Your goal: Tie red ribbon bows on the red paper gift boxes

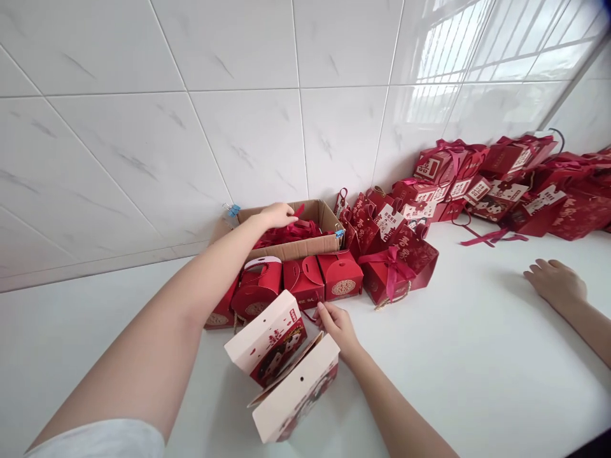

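My left hand (pixel 278 215) reaches over the open cardboard box (pixel 291 249), fingers closed on a red ribbon (pixel 299 210) that sticks up past the fingertips. A heap of red ribbons (pixel 305 231) fills this box. On the table, a cream and red gift box (pixel 267 334) stands with its top flaps spread apart. Behind its right side is my right hand (pixel 337 323), thumb and finger pinched together at a thin dark red ribbon (pixel 309 316). Part of that ribbon is hidden by the gift box.
Several small red boxes (pixel 304 280) line the cardboard box's front. A bow-tied red box (pixel 389 280) sits to their right. More red gift boxes (pixel 443 165) are piled along the tiled wall (pixel 248 140). Another person's hand (pixel 556 281) rests on the white table (pixel 453 331) at right.
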Tool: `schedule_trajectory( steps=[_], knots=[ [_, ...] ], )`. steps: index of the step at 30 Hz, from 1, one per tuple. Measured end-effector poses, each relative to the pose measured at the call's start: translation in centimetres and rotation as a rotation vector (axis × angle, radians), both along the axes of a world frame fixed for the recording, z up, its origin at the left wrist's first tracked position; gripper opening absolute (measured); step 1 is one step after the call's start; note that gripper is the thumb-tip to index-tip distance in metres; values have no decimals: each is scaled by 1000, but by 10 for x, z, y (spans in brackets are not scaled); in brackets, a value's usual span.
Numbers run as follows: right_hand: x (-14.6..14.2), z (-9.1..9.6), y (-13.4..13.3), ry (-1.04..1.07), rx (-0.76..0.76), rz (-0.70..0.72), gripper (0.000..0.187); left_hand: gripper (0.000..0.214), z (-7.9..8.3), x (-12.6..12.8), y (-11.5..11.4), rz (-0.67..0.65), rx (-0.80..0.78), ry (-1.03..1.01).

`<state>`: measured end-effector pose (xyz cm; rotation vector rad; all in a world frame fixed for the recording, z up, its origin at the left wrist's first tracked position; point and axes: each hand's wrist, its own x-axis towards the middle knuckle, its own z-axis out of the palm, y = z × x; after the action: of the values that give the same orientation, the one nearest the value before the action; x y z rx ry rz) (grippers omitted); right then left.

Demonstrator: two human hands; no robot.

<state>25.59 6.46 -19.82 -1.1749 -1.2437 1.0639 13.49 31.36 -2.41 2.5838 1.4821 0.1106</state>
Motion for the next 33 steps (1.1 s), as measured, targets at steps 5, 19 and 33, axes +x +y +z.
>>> schedule_trajectory(
  steps=[5, 19, 33],
  knots=[
    [0, 1, 0, 13, -6, -27, 43, 25, 15, -24, -4, 13, -42, -173],
    [-1, 0, 1, 39, -33, -26, 52, 36, 61, -48, -50, 101, -98, -464],
    [-2, 1, 1, 79, -20, -26, 52, 36, 42, -41, -69, 189, 20, -298]
  ],
)
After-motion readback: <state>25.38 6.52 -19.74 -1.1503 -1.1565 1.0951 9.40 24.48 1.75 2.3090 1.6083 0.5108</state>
